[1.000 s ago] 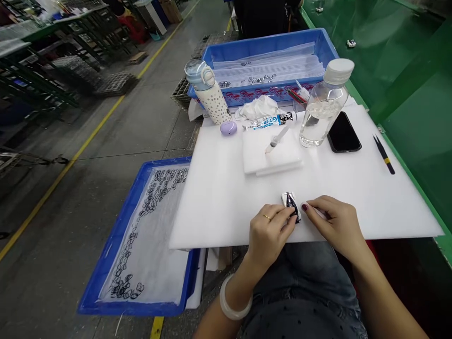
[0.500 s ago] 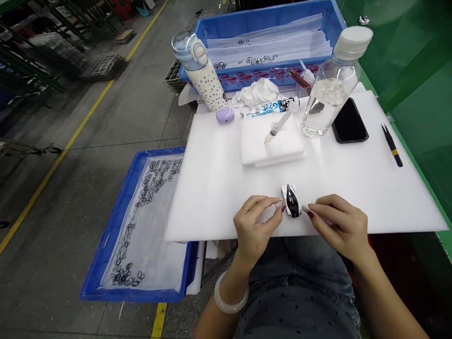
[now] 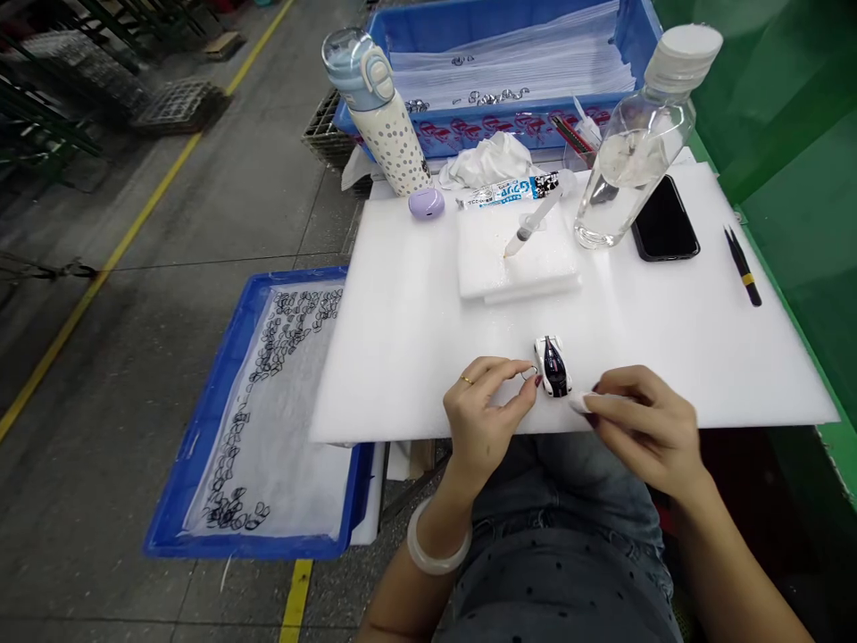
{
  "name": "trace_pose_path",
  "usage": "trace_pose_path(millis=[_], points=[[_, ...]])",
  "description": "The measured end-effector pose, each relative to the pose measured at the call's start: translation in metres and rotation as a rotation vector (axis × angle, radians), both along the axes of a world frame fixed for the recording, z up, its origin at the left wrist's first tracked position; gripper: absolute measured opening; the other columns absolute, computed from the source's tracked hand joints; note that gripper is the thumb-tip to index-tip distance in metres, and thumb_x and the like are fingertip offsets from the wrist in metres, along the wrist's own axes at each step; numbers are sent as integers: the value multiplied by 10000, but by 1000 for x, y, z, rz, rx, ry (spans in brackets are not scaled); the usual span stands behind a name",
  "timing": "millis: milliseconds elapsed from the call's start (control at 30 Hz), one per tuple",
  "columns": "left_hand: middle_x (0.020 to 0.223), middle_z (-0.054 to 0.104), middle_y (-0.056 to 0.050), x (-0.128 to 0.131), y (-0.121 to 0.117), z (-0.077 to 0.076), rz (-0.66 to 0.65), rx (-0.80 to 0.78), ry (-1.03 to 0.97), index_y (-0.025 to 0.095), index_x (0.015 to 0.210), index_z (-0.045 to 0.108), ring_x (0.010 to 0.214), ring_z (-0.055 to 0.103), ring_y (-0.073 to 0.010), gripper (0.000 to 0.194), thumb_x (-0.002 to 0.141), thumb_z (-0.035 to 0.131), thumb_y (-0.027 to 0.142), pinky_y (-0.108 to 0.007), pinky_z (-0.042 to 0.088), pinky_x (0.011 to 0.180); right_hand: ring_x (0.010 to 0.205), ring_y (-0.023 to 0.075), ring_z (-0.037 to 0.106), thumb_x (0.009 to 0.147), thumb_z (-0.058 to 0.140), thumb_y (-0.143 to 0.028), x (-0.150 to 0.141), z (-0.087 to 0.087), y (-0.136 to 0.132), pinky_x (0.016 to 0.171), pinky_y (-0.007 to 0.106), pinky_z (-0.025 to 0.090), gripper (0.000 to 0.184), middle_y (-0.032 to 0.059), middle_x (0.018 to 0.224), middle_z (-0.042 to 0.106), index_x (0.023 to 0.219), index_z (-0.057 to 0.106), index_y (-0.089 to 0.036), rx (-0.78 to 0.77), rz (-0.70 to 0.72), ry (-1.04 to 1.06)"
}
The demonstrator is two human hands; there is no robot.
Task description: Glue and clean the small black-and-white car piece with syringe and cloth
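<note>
Between the thumb and forefinger of my left hand (image 3: 480,415) is a small thin dark ring (image 3: 528,371). A white-and-black toy car (image 3: 554,368) lies on the white foam board (image 3: 395,348), just right of those fingertips. On the car's other side, my right hand (image 3: 646,429) pinches a small white wad (image 3: 579,405), perhaps cloth or tissue; its fingertips are slightly blurred. Beyond the car sits a white foam block (image 3: 482,263), with a syringe (image 3: 536,223) leaning tip down on it.
A glue tube (image 3: 509,191), purple case (image 3: 427,204), tumbler (image 3: 392,138) and water bottle (image 3: 629,170) stand or lie toward the back. Phone (image 3: 666,223) and tweezers (image 3: 742,268) are at right. Blue trays hold rings: one low left (image 3: 174,500), one behind (image 3: 442,45).
The view has shifted slightly, so the board and objects appear a little higher. My right hand has turned a bit, with the white wad lower beside the car. The left still pinches the ring.
</note>
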State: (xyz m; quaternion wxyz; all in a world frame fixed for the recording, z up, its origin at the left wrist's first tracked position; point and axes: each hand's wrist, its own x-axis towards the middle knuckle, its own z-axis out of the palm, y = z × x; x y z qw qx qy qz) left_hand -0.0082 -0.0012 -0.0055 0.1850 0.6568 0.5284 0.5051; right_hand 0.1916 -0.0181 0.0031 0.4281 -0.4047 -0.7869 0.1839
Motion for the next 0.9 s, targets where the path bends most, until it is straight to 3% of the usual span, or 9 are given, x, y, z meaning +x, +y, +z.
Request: trace_pose_path(millis=[67, 167, 333, 433, 567, 667, 900], points=[[804, 726, -30, 0, 0, 0, 4, -3, -13, 179, 873, 735, 726, 676, -146, 79, 800, 734, 148, -285, 577, 652, 677, 142, 602, 827, 615, -48, 9, 1, -4, 497, 268, 452, 348, 50, 915, 620, 1078, 732, -260, -16, -19, 136], [830, 744, -15, -1, -1, -2, 17, -4, -28, 208, 881, 728, 741, 687, -148, 95, 801, 736, 158, -302, 587, 681, 650, 154, 585, 801, 675, -54, 16, -1, -9, 469, 282, 396, 379, 32, 866, 658, 1065, 757, -314, -66, -174, 257], [816, 753, 1, -1, 0, -7, 28, 37, -36, 207, 896, 729, 718, 691, -136, 99, 809, 739, 162, -284, 586, 662, 632, 160, 600, 825, 715, -117, 10, -5, -10, 509, 306, 396, 251, 31, 775, 715, 971, 792, -307, -155, -434, 403], [852, 758, -5, 2, 1, -9, -39, 130, 86, 205, 915, 724, 765, 702, -142, 82, 835, 728, 185, -282, 588, 686, 640, 159, 606, 830, 729, -162, 1, -2, -8, 527, 305, 393, 157, 27, 771, 719, 916, 794, -276, -175, -506, 420], [896, 745, -30, 7, 2, -13, -154, 239, 300, 178, 958, 720, 816, 689, -158, 93, 873, 692, 202, -297, 575, 732, 602, 132, 556, 861, 703, -235, -10, 6, -1, 521, 285, 376, 70, 9, 739, 687, 894, 765, -226, -273, -421, 134], [929, 738, -47, 9, 2, -15, -143, 241, 356, 165, 981, 718, 841, 683, -173, 117, 885, 678, 220, -314, 566, 766, 571, 123, 548, 888, 663, -273, -16, 9, 8, 528, 277, 397, 114, 16, 757, 690, 916, 752, -207, -291, -309, -134], [1045, 725, -52, 8, 5, -14, -89, 101, 271, 199, 1030, 715, 947, 692, -186, 194, 863, 712, 299, -323, 580, 849, 540, 130, 546, 904, 630, -316, -23, 6, 15, 517, 283, 405, 155, 26, 759, 702, 885, 744, -213, -262, -333, -211]])
